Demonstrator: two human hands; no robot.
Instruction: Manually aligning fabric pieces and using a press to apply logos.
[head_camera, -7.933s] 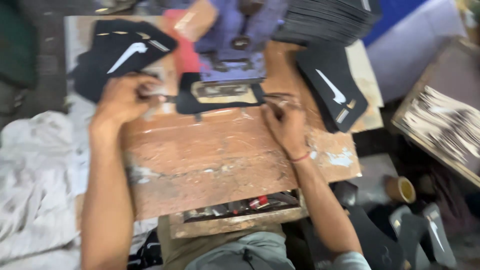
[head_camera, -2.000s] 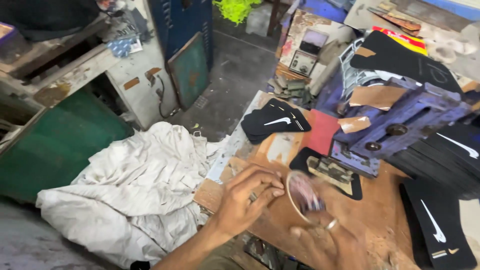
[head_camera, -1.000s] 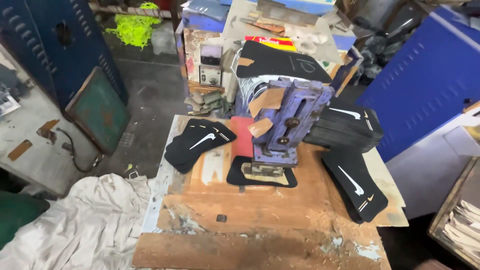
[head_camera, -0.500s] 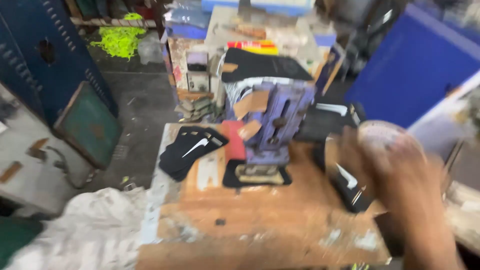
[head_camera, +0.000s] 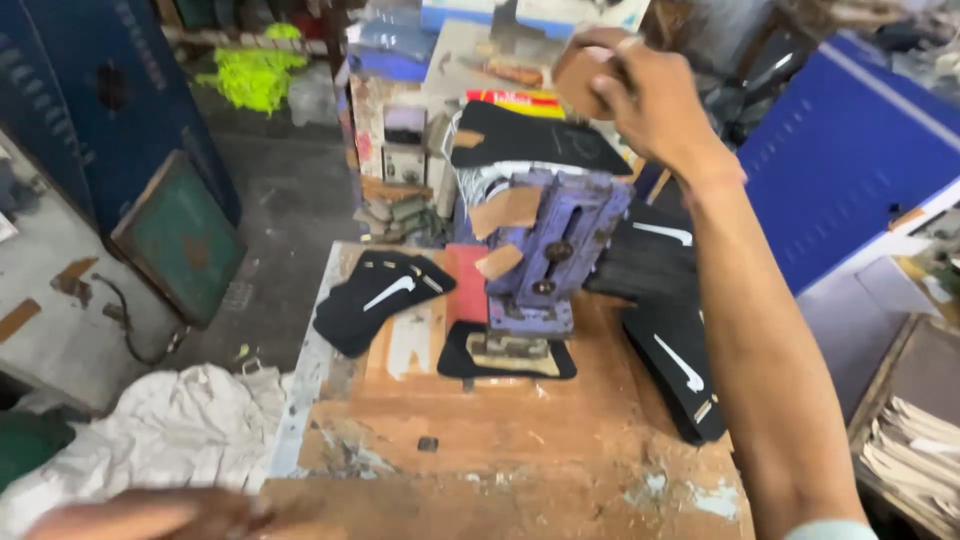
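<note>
My right hand (head_camera: 640, 95) is raised above the purple press (head_camera: 545, 250) at the back of the wooden bench (head_camera: 500, 440). Its fingers are curled around a brown rounded knob over the press top. A black shoe-upper piece (head_camera: 455, 360) with a tan plate on it lies under the press foot. More black pieces with a white curved mark are stacked at the left (head_camera: 375, 295) and at the right (head_camera: 680, 370). My left hand (head_camera: 150, 515) is a blur at the bottom left edge, low beside the bench corner.
A crumpled white cloth (head_camera: 190, 430) lies left of the bench. A green board (head_camera: 180, 235) leans on a dark blue locker. A blue cabinet (head_camera: 830, 160) stands on the right, with a wooden tray of pale sheets (head_camera: 920, 450) below it. Cluttered boxes sit behind the press.
My right hand has swung up from low at the right to the top of the press. My left hand has come into view at the bottom left.
</note>
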